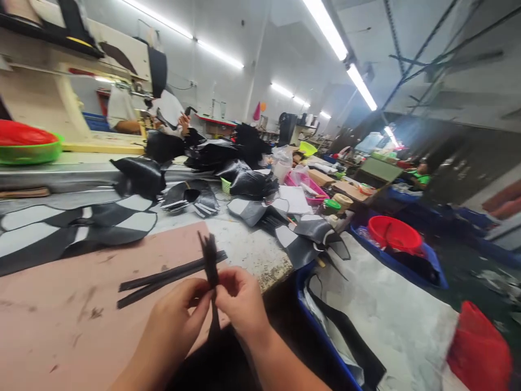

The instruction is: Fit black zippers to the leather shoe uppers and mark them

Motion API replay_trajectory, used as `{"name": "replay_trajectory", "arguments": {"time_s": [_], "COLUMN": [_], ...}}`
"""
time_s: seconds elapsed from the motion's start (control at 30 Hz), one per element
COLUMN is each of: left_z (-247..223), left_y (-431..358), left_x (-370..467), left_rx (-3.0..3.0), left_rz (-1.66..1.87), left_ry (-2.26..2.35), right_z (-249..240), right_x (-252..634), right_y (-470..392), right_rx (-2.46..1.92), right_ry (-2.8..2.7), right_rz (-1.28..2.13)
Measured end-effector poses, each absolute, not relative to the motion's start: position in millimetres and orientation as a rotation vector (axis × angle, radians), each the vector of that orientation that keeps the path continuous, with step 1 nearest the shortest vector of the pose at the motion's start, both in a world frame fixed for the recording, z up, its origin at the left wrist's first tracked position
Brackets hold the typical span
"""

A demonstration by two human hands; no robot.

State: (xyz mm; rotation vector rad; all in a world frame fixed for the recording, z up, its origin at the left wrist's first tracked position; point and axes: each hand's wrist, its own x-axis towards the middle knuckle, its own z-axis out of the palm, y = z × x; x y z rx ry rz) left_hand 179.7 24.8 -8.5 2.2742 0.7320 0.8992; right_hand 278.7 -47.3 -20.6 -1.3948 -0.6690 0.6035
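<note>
A bundle of narrow black strips (209,260) stands upright between my two hands, its upper ends fanned apart. My left hand (179,312) pinches it from the left side. From the right, my right hand (240,298) has thumb and fingers closed on the same bundle. The lower part of the strips hangs down between my wrists. Just behind my hands, two more black strips (163,279) lie on a pink sheet (81,304), crossing close together and running toward the bundle.
Black and white cut pieces (81,225) lie at the left, and black piles (215,157) stand further back. A green bowl (30,152) is at far left. Right of the table edge are a blue-rimmed bin (325,331) and a red basin (394,233). A person's hand (184,124) shows behind.
</note>
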Motion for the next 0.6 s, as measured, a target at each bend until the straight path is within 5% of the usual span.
{"name": "replay_trajectory", "arguments": {"time_s": [0.6], "left_z": [-9.0], "left_y": [31.3], "left_x": [179.2], "left_rx": [2.186], "left_rz": [0.761], "left_ry": [0.687], "right_z": [-12.4], "right_x": [276.2], "right_y": [-53.8], "right_rx": [-1.661], "right_ry": [-0.863], "right_rz": [0.314]}}
